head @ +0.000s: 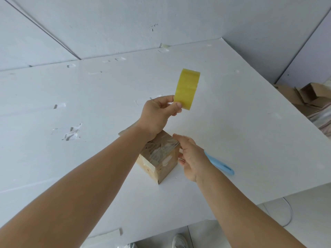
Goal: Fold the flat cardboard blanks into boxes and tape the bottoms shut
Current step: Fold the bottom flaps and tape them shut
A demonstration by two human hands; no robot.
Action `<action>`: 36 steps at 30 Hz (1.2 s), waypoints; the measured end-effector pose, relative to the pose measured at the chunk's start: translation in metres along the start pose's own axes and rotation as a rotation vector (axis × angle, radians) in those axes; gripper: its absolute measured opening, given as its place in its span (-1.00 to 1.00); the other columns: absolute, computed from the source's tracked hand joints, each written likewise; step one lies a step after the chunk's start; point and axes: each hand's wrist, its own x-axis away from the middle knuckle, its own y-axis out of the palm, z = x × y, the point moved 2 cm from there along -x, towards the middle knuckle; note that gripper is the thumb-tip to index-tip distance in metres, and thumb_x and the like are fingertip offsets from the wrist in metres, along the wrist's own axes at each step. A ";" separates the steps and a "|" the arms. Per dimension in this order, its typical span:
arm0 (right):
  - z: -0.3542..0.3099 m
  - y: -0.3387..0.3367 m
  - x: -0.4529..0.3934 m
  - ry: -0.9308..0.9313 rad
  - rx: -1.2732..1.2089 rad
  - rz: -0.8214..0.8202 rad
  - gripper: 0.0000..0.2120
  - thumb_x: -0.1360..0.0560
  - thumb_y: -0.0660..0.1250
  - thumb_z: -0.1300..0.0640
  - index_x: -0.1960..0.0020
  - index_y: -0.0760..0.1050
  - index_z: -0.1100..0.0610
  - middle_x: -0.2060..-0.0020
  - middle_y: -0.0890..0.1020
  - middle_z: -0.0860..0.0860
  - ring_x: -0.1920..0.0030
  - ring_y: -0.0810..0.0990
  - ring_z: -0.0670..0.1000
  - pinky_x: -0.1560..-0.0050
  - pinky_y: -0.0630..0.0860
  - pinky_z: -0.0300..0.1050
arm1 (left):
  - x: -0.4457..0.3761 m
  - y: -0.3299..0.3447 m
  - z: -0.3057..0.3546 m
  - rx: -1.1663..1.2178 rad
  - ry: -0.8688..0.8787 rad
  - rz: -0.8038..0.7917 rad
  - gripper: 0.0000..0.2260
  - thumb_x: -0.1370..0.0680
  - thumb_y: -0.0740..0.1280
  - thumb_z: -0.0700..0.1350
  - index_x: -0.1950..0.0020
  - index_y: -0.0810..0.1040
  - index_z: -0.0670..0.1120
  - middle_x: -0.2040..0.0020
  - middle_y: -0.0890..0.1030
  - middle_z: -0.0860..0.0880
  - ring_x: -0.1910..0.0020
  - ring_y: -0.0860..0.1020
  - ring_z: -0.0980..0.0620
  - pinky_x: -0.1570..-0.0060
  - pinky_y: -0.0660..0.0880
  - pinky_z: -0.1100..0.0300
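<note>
Box (158,158) sits on the table (232,122) under my hands, taped face up: my left hand (157,117) pinches the yellow tape roll (187,89) between thumb and fingers and holds it up clear of the box, while my right hand (190,156) lies half-open against the box's right side, and I cannot tell whether it grips the blue-handled cutter (219,163) showing behind it. I judge this bottom sealed under several clear strips, so it is done. More cardboard (304,95) lies off the white table's right edge, before pale walls.
</note>
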 end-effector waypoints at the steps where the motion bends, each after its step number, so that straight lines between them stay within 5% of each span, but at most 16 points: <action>1: 0.000 -0.003 0.000 -0.009 0.063 0.037 -0.75 -0.44 0.40 -0.06 -0.07 0.47 -0.03 0.12 0.63 -0.07 0.13 0.52 -0.08 0.24 0.34 -0.22 | 0.000 0.000 0.000 0.000 -0.001 0.001 -0.88 -0.50 0.42 -0.16 -0.03 0.65 -0.11 0.28 0.62 -0.01 0.27 0.51 0.09 0.03 0.50 0.23; 5: -0.009 -0.017 0.013 -0.351 0.108 0.251 -0.88 -0.53 0.28 0.05 -0.04 0.53 -0.04 0.04 0.62 -0.12 0.06 0.57 -0.17 0.22 0.41 -0.37 | 0.000 -0.001 0.001 0.002 0.001 0.003 -0.89 -0.50 0.43 -0.15 -0.01 0.65 -0.08 0.28 0.63 -0.01 0.26 0.53 0.09 0.00 0.51 0.19; 9: -0.010 -0.004 0.035 -0.638 0.268 0.010 -0.67 -0.56 0.11 -0.03 -0.21 0.56 -0.03 -0.09 0.63 -0.24 -0.13 0.53 -0.30 -0.09 0.42 -0.48 | 0.001 -0.001 0.000 -0.013 0.010 0.008 -0.91 -0.49 0.43 -0.15 0.02 0.66 -0.04 0.31 0.63 0.04 0.28 0.53 0.13 0.06 0.49 0.25; 13: -0.005 0.007 0.031 -0.582 0.395 -0.135 -0.60 -0.65 -0.01 -0.08 -0.39 0.40 -0.04 -0.27 0.51 -0.21 -0.30 0.39 -0.31 -0.34 0.29 -0.34 | 0.003 -0.001 -0.003 -0.005 0.021 0.018 -0.90 -0.50 0.43 -0.13 0.00 0.66 -0.05 0.34 0.62 0.10 0.29 0.54 0.17 0.15 0.47 0.32; 18: -0.013 -0.001 0.017 -0.419 0.464 -0.190 -0.52 -0.62 -0.09 -0.19 -0.31 0.48 -0.09 -0.09 0.57 -0.27 -0.11 0.48 -0.33 0.07 0.26 -0.71 | 0.002 0.000 -0.002 0.000 0.045 0.027 -0.87 -0.50 0.42 -0.15 -0.04 0.65 -0.09 0.34 0.62 0.09 0.31 0.54 0.19 0.16 0.45 0.38; 25: 0.016 -0.006 0.023 -0.651 0.442 -0.138 -0.57 -0.61 0.04 -0.13 -0.42 0.34 -0.02 -0.29 0.50 -0.18 -0.30 0.40 -0.29 -0.29 0.36 -0.36 | 0.002 0.000 -0.003 0.013 0.045 0.038 -0.89 -0.50 0.43 -0.15 -0.01 0.65 -0.04 0.34 0.62 0.08 0.30 0.53 0.17 0.13 0.47 0.35; 30: 0.015 -0.012 0.019 -0.588 0.435 -0.174 -0.64 -0.63 0.03 -0.05 -0.32 0.46 -0.06 -0.15 0.60 -0.23 -0.22 0.48 -0.28 -0.17 0.39 -0.44 | 0.001 0.000 -0.002 0.011 0.037 0.030 -0.90 -0.50 0.43 -0.15 0.00 0.65 -0.05 0.33 0.62 0.08 0.29 0.53 0.16 0.13 0.48 0.36; 36: 0.014 -0.005 0.028 -0.556 0.535 -0.192 -0.73 -0.58 0.12 -0.16 -0.27 0.36 -0.19 -0.12 0.57 -0.27 -0.15 0.48 -0.34 -0.05 0.41 -0.49 | 0.002 0.000 -0.003 0.010 0.040 0.027 -0.89 -0.49 0.43 -0.17 -0.01 0.65 -0.07 0.32 0.63 0.07 0.28 0.54 0.17 0.11 0.50 0.35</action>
